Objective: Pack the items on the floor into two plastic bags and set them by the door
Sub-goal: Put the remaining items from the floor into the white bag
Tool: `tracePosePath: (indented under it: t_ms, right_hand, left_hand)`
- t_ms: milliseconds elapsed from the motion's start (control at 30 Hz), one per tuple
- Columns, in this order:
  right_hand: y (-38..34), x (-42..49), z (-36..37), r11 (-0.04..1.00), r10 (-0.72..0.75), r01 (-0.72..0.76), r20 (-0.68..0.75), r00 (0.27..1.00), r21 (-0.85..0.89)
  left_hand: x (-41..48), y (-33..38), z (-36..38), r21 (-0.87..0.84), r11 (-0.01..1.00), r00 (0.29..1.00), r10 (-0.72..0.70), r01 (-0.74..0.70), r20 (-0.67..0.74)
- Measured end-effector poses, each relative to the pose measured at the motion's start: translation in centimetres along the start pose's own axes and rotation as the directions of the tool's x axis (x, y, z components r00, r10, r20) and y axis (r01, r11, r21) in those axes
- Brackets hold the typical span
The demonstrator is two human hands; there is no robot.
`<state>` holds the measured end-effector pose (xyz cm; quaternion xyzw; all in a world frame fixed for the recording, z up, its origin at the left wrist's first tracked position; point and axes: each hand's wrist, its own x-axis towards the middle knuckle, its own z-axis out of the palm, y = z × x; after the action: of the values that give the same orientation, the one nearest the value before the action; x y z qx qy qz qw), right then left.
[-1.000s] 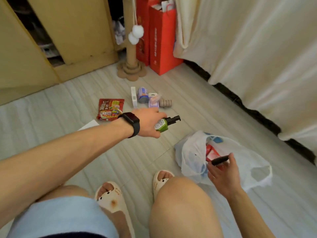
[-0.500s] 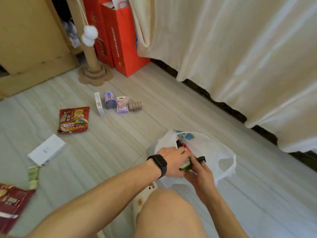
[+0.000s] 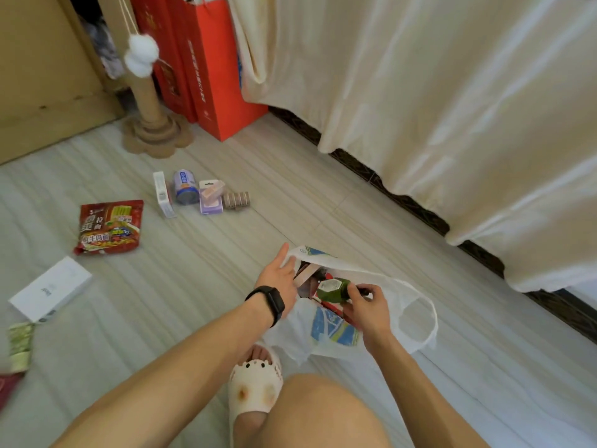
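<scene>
One item in hand | step: green bottle [image 3: 332,289] into plastic bag [image 3: 326,333] on the floor [image 3: 290,189]; best to hold the mouth wide and lower it clear of the handle loop [image 3: 431,321] | left hand [image 3: 279,276]: fingers straight, pressing bag's left rim aside | right hand [image 3: 368,307]: curled round the bottle, just above the bag's mouth

White translucent plastic bag with a blue print [image 3: 326,344]: lying crumpled, mouth open, red packets inside. Small green bottle with a dark cap [image 3: 332,289]: on its side over the bag's mouth, gripped by the right hand [image 3: 368,308]. Unpacked, well apart to the left: red noodle packet [image 3: 109,226], flat white box [image 3: 51,287], and a close row of slim white box [image 3: 162,194], blue-and-white can [image 3: 185,187], lilac carded pack [image 3: 210,197] and ribbed tan roll [image 3: 236,200].
</scene>
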<state>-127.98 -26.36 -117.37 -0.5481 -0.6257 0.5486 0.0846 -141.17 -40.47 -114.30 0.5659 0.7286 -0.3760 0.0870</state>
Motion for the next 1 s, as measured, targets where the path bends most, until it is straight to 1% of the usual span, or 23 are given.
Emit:
tracePosePath:
  t_ms: [33, 67, 100, 133, 167, 200, 233, 267, 300, 333, 400, 433, 533, 600, 700, 800, 833, 933, 1000]
  right_hand:
    - [0.1, 0.3, 0.5, 0.998, -0.023, 0.024, 0.011, 1.000, -0.058]
    - [0.4, 0.3, 0.9, 0.985, -0.062, 0.066, 0.031, 0.998, -0.157]
    - [0.8, 0.4, 1.0, 0.946, -0.113, 0.126, 0.059, 0.992, -0.298]
    - [1.4, 0.3, 0.9, 0.853, -0.171, 0.201, 0.105, 0.980, -0.481]
    - [2.1, 0.3, 0.9, 0.689, -0.222, 0.289, 0.186, 0.957, -0.665]
    - [2.7, 0.1, 0.8, 0.504, -0.233, 0.368, 0.287, 0.929, -0.782]
    - [3.2, -0.1, 0.7, 0.376, -0.207, 0.426, 0.373, 0.904, -0.823]
    - [3.4, -0.3, 0.7, 0.326, -0.158, 0.454, 0.425, 0.891, -0.829]
    - [3.5, -0.7, 0.7, 0.324, -0.124, 0.464, 0.450, 0.885, -0.824]
    - [3.4, -1.0, 0.6, 0.339, -0.123, 0.477, 0.465, 0.877, -0.811]
    - [2.8, -1.8, 0.5, 0.373, -0.201, 0.528, 0.489, 0.849, -0.763]
    - [2.2, -2.3, 0.5, 0.394, -0.253, 0.560, 0.500, 0.828, -0.729]
    - [-0.6, -4.1, 0.8, 0.443, -0.405, 0.646, 0.504, 0.763, -0.622]
    - [-3.1, -5.7, 1.3, 0.443, -0.508, 0.707, 0.496, 0.705, -0.551]
    - [-7.1, -8.5, 2.9, 0.430, -0.566, 0.773, 0.527, 0.634, -0.467]
    - [-10.7, -11.2, 5.6, 0.368, -0.622, 0.850, 0.579, 0.526, -0.377]
    - [-11.8, -12.3, 6.7, 0.342, -0.640, 0.873, 0.593, 0.488, -0.349]
    - [-14.2, -15.4, 10.7, 0.257, -0.664, 0.930, 0.651, 0.367, -0.263]
    - [-15.3, -17.5, 13.9, 0.196, -0.666, 0.963, 0.697, 0.268, -0.184]
  left_hand:
    - [-0.2, -0.5, 0.2, 0.044, 0.999, 1.000, -0.009, 0.008, 0.006]
    - [-0.4, -0.9, 0.4, 0.060, 0.998, 1.000, -0.028, 0.028, 0.004]
    - [-0.5, -1.2, 0.7, 0.057, 0.997, 0.999, -0.050, 0.050, -0.001]
    - [-0.7, -1.4, 1.0, 0.043, 0.997, 0.998, -0.068, 0.068, -0.002]
    - [-0.8, -1.6, 1.3, 0.017, 0.997, 0.997, -0.078, 0.078, 0.000]
    - [-0.8, -1.6, 1.6, -0.023, 0.996, 0.996, -0.085, 0.085, 0.000]
    - [-0.9, -1.7, 1.8, -0.078, 0.993, 0.996, -0.090, 0.090, -0.005]
    - [-1.1, -1.7, 1.9, -0.146, 0.985, 0.995, -0.095, 0.092, -0.012]
    - [-1.4, -1.7, 1.9, -0.224, 0.971, 0.995, -0.096, 0.089, -0.022]
    - [-1.7, -1.7, 1.8, -0.307, 0.948, 0.995, -0.098, 0.082, -0.037]
    - [-2.4, -1.9, 1.6, -0.438, 0.898, 0.992, -0.093, 0.046, -0.087]
    - [-2.9, -2.1, 1.4, -0.474, 0.881, 0.989, -0.087, 0.019, -0.122]
    - [-4.8, -3.9, 0.6, -0.480, 0.877, 0.964, -0.100, -0.032, -0.247]
    - [-6.5, -6.0, 0.4, -0.446, 0.895, 0.952, -0.140, 0.005, -0.272]
    - [-10.1, -10.0, 1.1, -0.438, 0.890, 0.941, -0.249, 0.129, -0.229]
    - [-15.1, -13.9, 3.6, -0.485, 0.835, 0.890, -0.403, 0.260, -0.215]
    - [-17.0, -14.9, 4.9, -0.497, 0.814, 0.877, -0.442, 0.302, -0.190]
    - [-22.9, -16.8, 9.8, -0.500, 0.746, 0.846, -0.531, 0.439, -0.050]
    - [-26.8, -17.2, 13.6, -0.524, 0.664, 0.803, -0.593, 0.533, 0.065]
